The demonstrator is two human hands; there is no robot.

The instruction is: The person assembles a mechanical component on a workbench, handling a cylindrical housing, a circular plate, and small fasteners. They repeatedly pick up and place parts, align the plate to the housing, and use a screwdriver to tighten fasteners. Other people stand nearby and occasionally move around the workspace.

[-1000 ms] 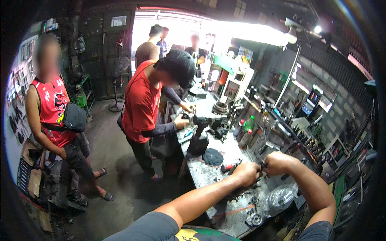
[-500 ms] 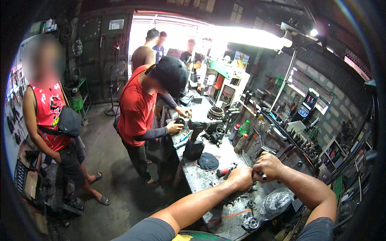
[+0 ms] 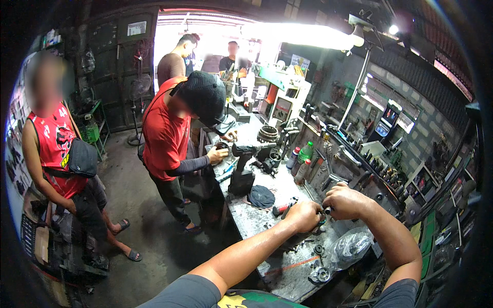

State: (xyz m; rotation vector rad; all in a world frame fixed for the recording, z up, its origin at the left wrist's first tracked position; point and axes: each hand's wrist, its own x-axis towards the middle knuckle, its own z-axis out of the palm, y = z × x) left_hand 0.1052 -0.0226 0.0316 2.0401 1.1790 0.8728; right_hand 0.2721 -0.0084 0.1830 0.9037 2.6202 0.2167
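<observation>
At a cluttered workbench [image 3: 277, 267], a person's left hand [image 3: 304, 215] and right hand [image 3: 345, 201] close together around a small metal part [image 3: 325, 210], beside a co-worker in red [image 3: 165, 133].

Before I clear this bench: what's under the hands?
Under the left hand and right hand, small dark metal parts lie on the grimy workbench. What the fists grip is mostly covered.

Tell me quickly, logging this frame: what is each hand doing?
Left hand: closed around a small dark metal part.
Right hand: closed, gripping the same part's end.
</observation>
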